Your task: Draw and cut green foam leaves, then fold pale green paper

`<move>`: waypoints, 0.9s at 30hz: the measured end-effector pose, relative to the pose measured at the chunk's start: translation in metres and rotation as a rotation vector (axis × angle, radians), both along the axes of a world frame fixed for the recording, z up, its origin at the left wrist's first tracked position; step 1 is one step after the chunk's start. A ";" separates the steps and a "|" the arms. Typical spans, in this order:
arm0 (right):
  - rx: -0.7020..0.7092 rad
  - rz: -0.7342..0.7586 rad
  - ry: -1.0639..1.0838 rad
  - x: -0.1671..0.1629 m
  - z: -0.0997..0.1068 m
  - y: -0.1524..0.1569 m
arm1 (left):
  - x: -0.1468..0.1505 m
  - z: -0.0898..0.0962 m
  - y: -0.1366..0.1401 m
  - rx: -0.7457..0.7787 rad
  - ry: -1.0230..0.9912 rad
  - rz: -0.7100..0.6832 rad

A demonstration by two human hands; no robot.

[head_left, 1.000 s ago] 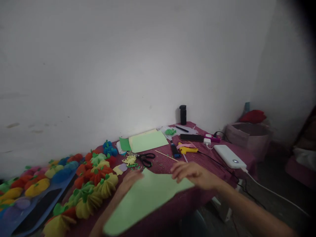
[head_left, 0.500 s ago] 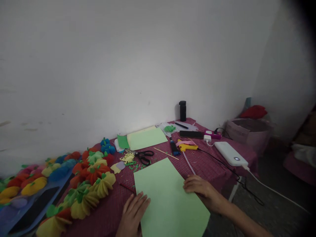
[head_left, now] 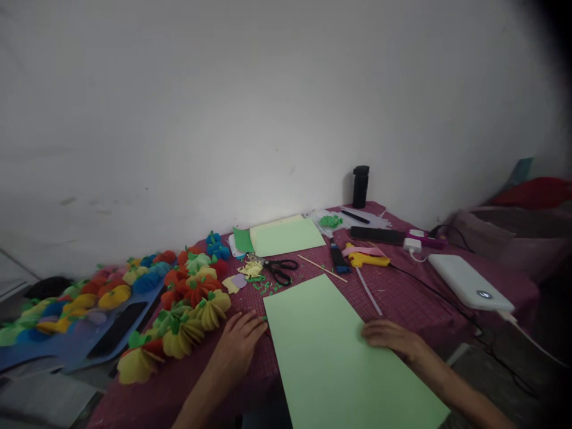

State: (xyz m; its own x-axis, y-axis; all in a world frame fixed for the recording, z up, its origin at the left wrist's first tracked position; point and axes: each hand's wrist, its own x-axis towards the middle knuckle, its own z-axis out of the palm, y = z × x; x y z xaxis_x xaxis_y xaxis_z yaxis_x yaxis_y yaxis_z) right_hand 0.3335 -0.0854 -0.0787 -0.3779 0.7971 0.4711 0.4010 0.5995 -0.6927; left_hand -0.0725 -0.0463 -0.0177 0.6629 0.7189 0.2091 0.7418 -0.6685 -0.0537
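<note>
A large light green sheet (head_left: 333, 357) lies slanted over the front of the table, its lower part running out of view at the bottom. My right hand (head_left: 391, 335) is at the sheet's right edge, fingers together on top; the thumb is hidden. My left hand (head_left: 241, 339) rests on the cloth just left of the sheet, fingers stretched out, and seems to hold nothing. Black-handled scissors (head_left: 279, 269) lie beyond the sheet, beside yellow and green scraps (head_left: 251, 270). A thin wooden stick (head_left: 322, 268) lies to their right.
Pumpkin-like coloured paper shapes (head_left: 196, 310) crowd the left side. Behind are another light green sheet (head_left: 290, 237) and a black bottle (head_left: 360, 187). To the right lie a cutter (head_left: 339, 257), a yellow glue gun (head_left: 366, 258) with its cord, and a white power bank (head_left: 469, 283).
The view has swung left, so things appear farther right. My left hand has moved off the sheet's left edge onto the cloth, over where a thin dark stick lay. My right hand stays at the sheet.
</note>
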 end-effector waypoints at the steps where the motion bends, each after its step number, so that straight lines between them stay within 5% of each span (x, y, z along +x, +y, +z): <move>1: 0.007 0.006 -0.009 0.000 0.000 0.000 | 0.001 0.001 0.005 -0.020 0.011 -0.006; 14: 0.066 -0.101 0.007 -0.007 0.005 -0.007 | -0.014 0.008 0.010 -0.088 0.054 -0.004; 22: -0.126 -0.262 -0.035 -0.031 0.028 -0.011 | 0.005 0.020 -0.041 -0.199 -0.261 -0.066; 27: -0.227 -0.276 -0.060 -0.042 0.035 -0.004 | 0.041 0.012 -0.035 -0.377 -0.543 0.021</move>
State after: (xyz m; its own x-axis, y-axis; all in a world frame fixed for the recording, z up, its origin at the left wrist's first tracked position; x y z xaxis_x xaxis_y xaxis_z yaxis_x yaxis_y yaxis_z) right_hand 0.2918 -0.0894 -0.0438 -0.1554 0.9547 0.2538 0.5701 0.2965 -0.7662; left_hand -0.0319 -0.0811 -0.0059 0.5194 0.8197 0.2416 0.6103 -0.5537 0.5665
